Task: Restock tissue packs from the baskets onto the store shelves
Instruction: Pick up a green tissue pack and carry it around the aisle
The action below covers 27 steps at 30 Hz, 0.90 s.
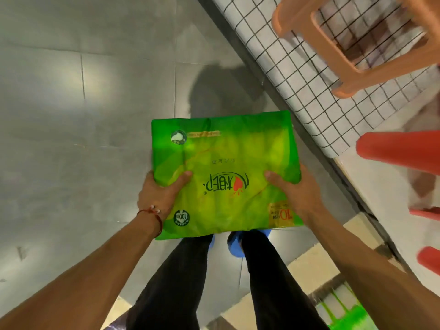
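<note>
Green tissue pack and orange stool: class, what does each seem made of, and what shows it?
Green tissue pack: probably thin glossy plastic film; it wrinkles and shines. Orange stool: likely moulded plastic; smooth, uniform colour, rounded edges.

The bright green plastic tissue pack [223, 177] fades to yellow-green across its middle. It bears a red heart logo, dark green lettering, two round white-and-green badges and an orange-yellow corner label with red figures. The tiled floor [71, 115] is grey with thin darker joints. The white sheet [297, 75] has a black square grid. The moulded plastic stool [357, 75] is pale orange, the tapered plastic legs [400, 151] red. The cord bracelet [154, 215] is red with white beads, the trousers [181, 282] black, the shoes [234, 244] blue, the slatted plastic basket [350, 315] vivid green.
</note>
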Each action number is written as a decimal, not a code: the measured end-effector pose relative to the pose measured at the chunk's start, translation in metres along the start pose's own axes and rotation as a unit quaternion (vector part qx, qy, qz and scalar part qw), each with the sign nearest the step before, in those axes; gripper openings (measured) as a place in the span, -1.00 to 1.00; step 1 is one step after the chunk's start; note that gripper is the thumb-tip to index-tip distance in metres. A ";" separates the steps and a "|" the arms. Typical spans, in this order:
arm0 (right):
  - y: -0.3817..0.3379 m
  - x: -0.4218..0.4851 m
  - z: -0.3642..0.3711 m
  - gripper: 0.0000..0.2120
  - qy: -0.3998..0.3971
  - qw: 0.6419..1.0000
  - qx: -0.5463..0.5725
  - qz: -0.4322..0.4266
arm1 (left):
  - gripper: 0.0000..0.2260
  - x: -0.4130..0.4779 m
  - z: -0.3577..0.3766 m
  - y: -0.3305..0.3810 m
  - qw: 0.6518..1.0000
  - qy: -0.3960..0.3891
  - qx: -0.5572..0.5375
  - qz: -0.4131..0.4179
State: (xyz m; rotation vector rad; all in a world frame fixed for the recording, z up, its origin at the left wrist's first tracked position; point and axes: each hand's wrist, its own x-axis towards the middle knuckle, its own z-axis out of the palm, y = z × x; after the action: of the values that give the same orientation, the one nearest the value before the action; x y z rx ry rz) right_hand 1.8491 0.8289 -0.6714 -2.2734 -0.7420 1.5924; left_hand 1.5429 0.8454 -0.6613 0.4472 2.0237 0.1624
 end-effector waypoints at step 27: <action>-0.173 -0.322 -0.127 -0.17 -0.092 0.973 -0.146 -0.153 | -0.19 -0.382 -0.192 -0.031 0.928 -0.022 -0.371 0.038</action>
State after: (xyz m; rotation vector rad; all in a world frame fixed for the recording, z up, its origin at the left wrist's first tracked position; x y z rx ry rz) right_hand 1.8380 0.8051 -0.2853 -2.0771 -1.3830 1.6460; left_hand 1.5269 0.6863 -0.2634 0.0419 1.7378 0.9192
